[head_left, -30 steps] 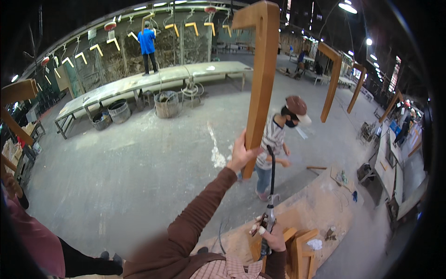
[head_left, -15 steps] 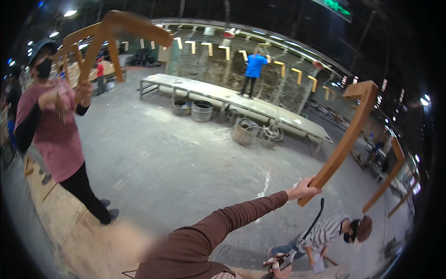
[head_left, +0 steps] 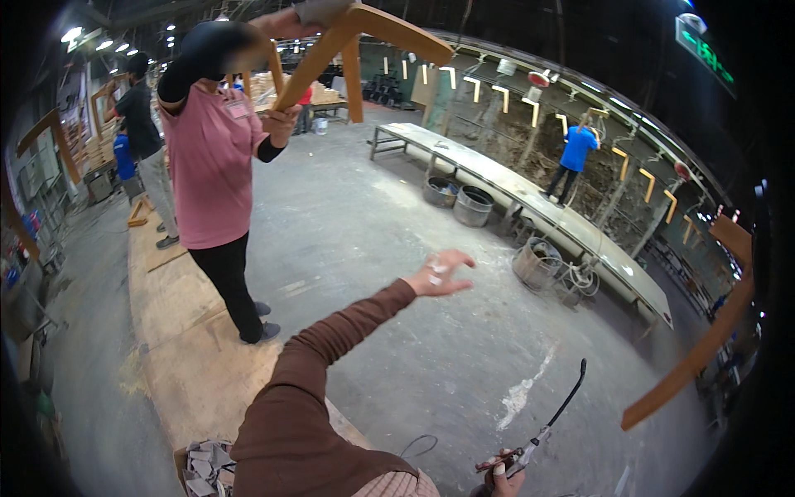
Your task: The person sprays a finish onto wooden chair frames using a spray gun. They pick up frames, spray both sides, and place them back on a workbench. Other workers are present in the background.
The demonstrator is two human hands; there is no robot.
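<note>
My left hand [head_left: 443,274] reaches forward in a brown sleeve, holding nothing, its fingers apart and white tape on some of them. Low in the view, my right hand [head_left: 503,482] grips an air blow gun [head_left: 530,447] with a silver body and a long, bent black nozzle. At the right, apart from both hands, hangs a brown L-shaped wooden piece [head_left: 696,377]. Ahead on the left, a person in a pink shirt [head_left: 211,166] raises both hands to another L-shaped wooden piece [head_left: 319,62].
Plywood sheets [head_left: 190,331] lie along the floor at left, beside a box of grey scraps [head_left: 207,468]. A long table [head_left: 513,186] crosses the far side; buckets [head_left: 474,205] stand by it. A person in blue [head_left: 573,153] works there near hanging wooden pieces.
My left hand has let go of the L-shaped wooden piece, which now hangs farther right. The view has turned left, and the person in pink has raised an arm.
</note>
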